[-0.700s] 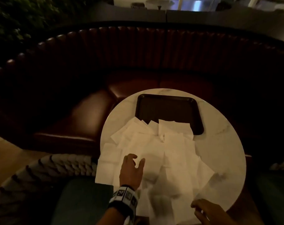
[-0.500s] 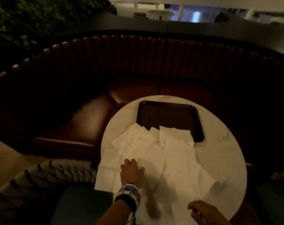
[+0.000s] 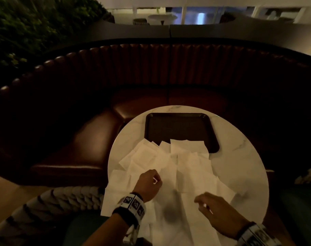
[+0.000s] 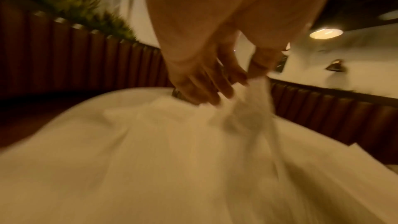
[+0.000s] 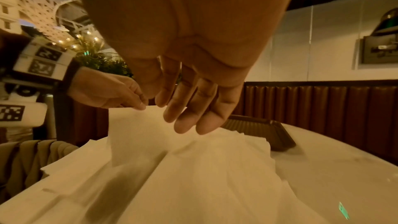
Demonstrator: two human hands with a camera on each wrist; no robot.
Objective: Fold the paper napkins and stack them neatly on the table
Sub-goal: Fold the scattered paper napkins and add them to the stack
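Observation:
Several white paper napkins (image 3: 186,167) lie spread and overlapping on the near half of the round marble table (image 3: 240,166). My left hand (image 3: 154,178) pinches the top edge of one napkin (image 5: 133,134) and holds it raised off the pile, its lower part still on the heap. The left wrist view shows thumb and fingers (image 4: 256,72) closed on that sheet (image 4: 254,108), blurred. My right hand (image 3: 201,201) hovers over the near right of the pile with fingers (image 5: 189,122) straight and relaxed, holding nothing.
A dark rectangular tray (image 3: 211,139) sits on the far side of the table, with napkin corners overlapping its near rim. A brown leather booth seat (image 3: 80,148) curves behind and to the left. A woven chair back (image 3: 53,205) is at my near left.
My left hand went from lying flat on the pile to pinching one napkin and lifting it. My right hand moved in from the table's near edge toward the pile's middle.

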